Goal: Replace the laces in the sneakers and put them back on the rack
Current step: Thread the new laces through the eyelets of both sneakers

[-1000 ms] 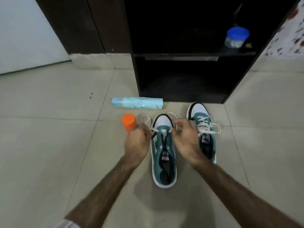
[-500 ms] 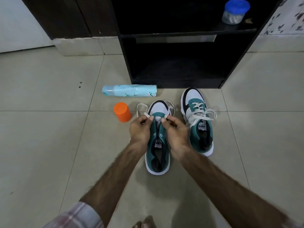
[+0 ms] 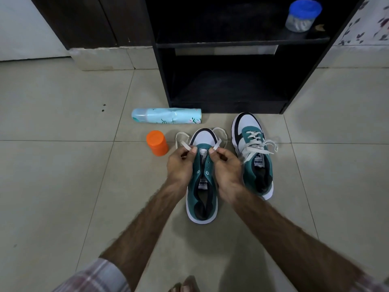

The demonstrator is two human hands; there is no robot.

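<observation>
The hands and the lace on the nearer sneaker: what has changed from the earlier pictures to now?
The left hand and right hand drew closer together over the nearer sneaker, from well apart a second ago. Each keeps pinching one end of the white lace, which loops round the toe. No new eyelet is visibly threaded. The laced sneaker, orange cap, spray can and rack stayed put; only the camera shifted.

Teal-and-white sneakers (image 3: 201, 190), cream laces (image 3: 255, 147), orange cap (image 3: 157, 142), pale-blue floral can (image 3: 166, 118), blue-lidded jar (image 3: 302, 15), black rack (image 3: 164, 66)
</observation>
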